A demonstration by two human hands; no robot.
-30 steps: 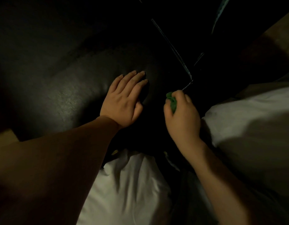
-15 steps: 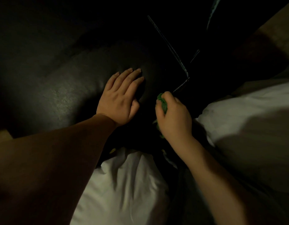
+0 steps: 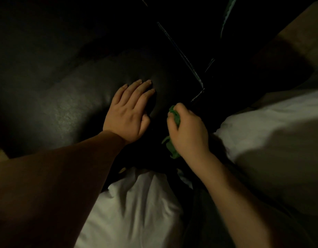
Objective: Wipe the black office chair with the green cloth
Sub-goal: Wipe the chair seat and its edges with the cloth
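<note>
The left hand [image 3: 128,113] lies flat on the black office chair [image 3: 65,97], palm down, fingers straight and close together, pointing up and to the right — its forearm reaches in from the lower left. Just beside it, the right hand [image 3: 187,130] is curled into a fist round the green cloth [image 3: 175,116], bunched so that its ends show above the thumb and below the wrist. White fabric [image 3: 136,208] lies beneath the arms.
</note>
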